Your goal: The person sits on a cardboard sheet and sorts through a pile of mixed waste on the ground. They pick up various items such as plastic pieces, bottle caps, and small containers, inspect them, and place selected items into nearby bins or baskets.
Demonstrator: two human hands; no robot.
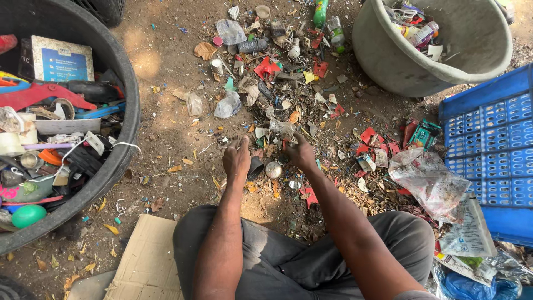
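Observation:
I sit on the dirt ground with both arms stretched forward into a spread of mixed litter (277,83). My left hand (237,157) hovers with fingers curled, pinching something small that I cannot make out. My right hand (300,151) reaches into the scraps, its fingers bent around small pieces near a red shard. Between the hands lie a dark cup-like piece (255,168) and a round silvery cap (273,169). Red plastic fragments, crumpled clear wrappers and dry leaves lie just beyond both hands.
A big black tub (119,161) full of assorted junk stands at the left. A grey basin (400,66) holding bottles sits at upper right, a blue crate (488,144) at the right. Plastic bags (430,183) lie near my right knee, flat cardboard (147,261) near my left.

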